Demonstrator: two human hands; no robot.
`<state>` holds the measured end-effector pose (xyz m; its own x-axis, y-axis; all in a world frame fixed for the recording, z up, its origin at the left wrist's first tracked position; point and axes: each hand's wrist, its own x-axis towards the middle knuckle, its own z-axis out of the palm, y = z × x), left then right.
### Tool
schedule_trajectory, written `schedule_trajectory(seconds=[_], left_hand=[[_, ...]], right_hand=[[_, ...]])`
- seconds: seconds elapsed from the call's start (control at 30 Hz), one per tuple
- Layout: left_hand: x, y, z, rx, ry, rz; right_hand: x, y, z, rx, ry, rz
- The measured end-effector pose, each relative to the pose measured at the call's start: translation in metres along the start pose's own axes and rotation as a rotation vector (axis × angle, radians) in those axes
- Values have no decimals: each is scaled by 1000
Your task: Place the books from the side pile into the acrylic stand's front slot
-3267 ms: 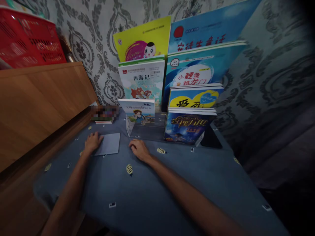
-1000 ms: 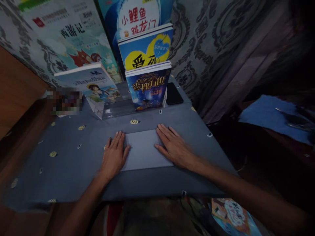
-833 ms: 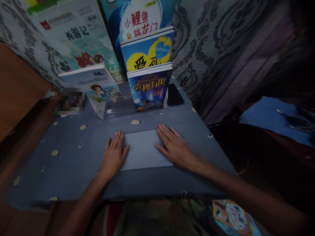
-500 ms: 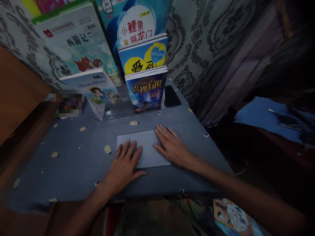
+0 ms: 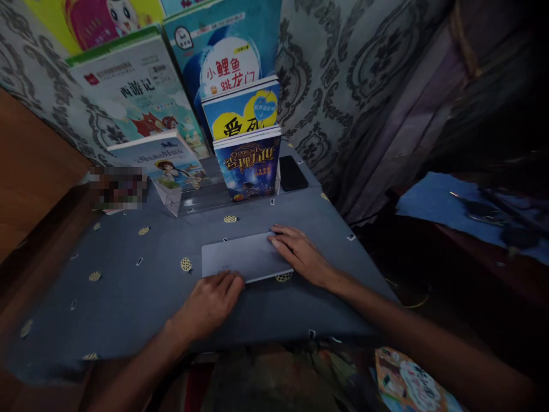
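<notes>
Your left hand [image 5: 214,300] has its fingers curled in at the near edge of the pale book [image 5: 244,254], thumb tucked out of sight, and honestly it's too dim to tell whether that's a proper pinch or just contact. Your right hand [image 5: 304,257] is loosely open, fingers bent over the book's right end. As for where things stand, the book is out on the tabletop [image 5: 141,297], closed with a plain side up, near edge looking a touch raised, so I'd call it mid-handling: neither opened nor in the clear stand [image 5: 195,201]. The stand's front row already has a light-blue book [image 5: 171,166] on your left and a dark-blue book [image 5: 246,166] on your right. For elbow room, most of the spread is on your left, where printed cloth runs well out past the book. Your right forearm crosses the side edge, the front edge sits right under your wrists, and the stand walls off the far side, black phone [image 5: 294,173] just beside it.
</notes>
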<state>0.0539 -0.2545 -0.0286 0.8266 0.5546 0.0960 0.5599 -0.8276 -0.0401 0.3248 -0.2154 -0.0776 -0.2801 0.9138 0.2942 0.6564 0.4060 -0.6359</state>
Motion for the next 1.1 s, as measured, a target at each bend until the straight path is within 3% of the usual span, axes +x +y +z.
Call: schedule_trajectory(seconds=[0.17,0.23,0.33,0.47,0.63,0.73,0.87,0.97,1.1], left_hand=[[9,3,-40,-514,-55,-264],[12,3,-54,-710,-1,-379],[14,-3,-65,-905,190,-581],[18,-15,-49,-1096,436,-804],[29,-25,-9,-1455,644,-989],[32,-31,5,-1513,702,-1035],[31,-39,19,-1438,596,-996],[27,-45,23,-1212,373,-925],[27,-49,15,-898,42,-830]], right_hand=[[3,-7,-8,411,15,129],[4,-8,-9,584,-19,248],[7,-8,-11,863,-19,371],[11,-11,-14,1154,-100,321],[13,-19,-11,1079,-111,287],[15,-23,-7,1049,-157,277],[16,-22,1,1027,-200,293],[16,-18,4,903,-216,351],[18,-15,3,741,-243,421]])
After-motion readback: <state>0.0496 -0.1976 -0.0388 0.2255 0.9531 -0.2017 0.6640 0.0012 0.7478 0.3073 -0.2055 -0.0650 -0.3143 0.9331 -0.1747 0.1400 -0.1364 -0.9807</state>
